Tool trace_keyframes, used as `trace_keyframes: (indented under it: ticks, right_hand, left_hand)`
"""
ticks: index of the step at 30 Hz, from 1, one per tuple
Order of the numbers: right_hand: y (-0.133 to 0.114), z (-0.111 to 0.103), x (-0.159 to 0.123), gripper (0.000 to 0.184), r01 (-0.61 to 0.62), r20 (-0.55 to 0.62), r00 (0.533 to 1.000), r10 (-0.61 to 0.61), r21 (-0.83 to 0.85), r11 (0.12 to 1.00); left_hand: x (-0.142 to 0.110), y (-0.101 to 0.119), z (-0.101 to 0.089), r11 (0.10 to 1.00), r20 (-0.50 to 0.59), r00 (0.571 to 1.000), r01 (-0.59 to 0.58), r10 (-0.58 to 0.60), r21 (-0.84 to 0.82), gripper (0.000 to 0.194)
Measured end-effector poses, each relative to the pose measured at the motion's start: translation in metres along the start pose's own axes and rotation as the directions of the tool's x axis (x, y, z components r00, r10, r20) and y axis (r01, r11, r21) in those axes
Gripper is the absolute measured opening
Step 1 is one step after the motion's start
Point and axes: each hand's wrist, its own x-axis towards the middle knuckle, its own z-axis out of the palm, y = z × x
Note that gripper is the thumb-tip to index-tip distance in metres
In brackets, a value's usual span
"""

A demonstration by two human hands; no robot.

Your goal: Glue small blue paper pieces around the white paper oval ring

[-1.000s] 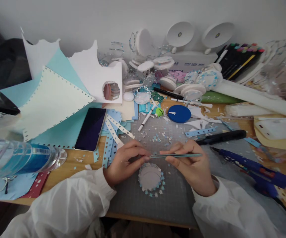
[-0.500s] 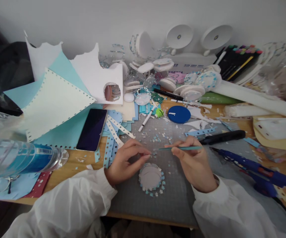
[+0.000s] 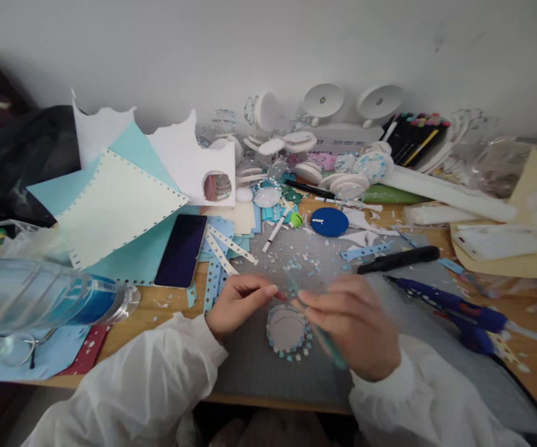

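My left hand (image 3: 238,302) rests on the grey cutting mat (image 3: 259,366), its fingertips pinched together just left of a grey paper disc (image 3: 287,329) edged with small blue cut-outs. What the pinch holds is too small to make out. My right hand (image 3: 349,326) is blurred by motion and closed round thin teal tweezers (image 3: 326,340), which now slant down to the right over the disc's right edge. Both arms wear white sleeves.
A dark phone (image 3: 182,250) lies left of the mat on blue paper sheets. A clear bottle (image 3: 40,298) and glasses sit at far left. A black pen (image 3: 398,259), a blue glue gun (image 3: 449,307), a blue disc (image 3: 329,221), and many white rounds crowd the back.
The right hand swung the tweezers from level, pointing left, to a downward slant over the disc. The camera tilted up slightly. The left hand stayed pinched in place.
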Motion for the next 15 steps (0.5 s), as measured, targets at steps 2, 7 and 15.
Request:
trace_keyframes:
  ticks: [2,7,15]
  right_hand:
    - [-0.008,0.001,0.004,0.017,0.207,0.109,0.974,-0.201,-0.053,0.977]
    - [-0.018,0.013,0.007,0.019,0.429,0.233,0.894,-0.382,-0.203,0.88]
    - [-0.016,-0.02,-0.033,0.019,0.103,0.144,0.986,-0.081,-0.15,0.983]
  left_hand:
    - [-0.001,-0.002,-0.001,0.992,0.052,0.996,0.074,-0.069,-0.101,0.048]
    - [-0.003,-0.002,0.0,0.968,0.079,0.986,0.163,-0.15,-0.189,0.045]
    - [-0.002,0.001,0.004,0.94,0.033,0.982,0.185,-0.183,-0.288,0.029]
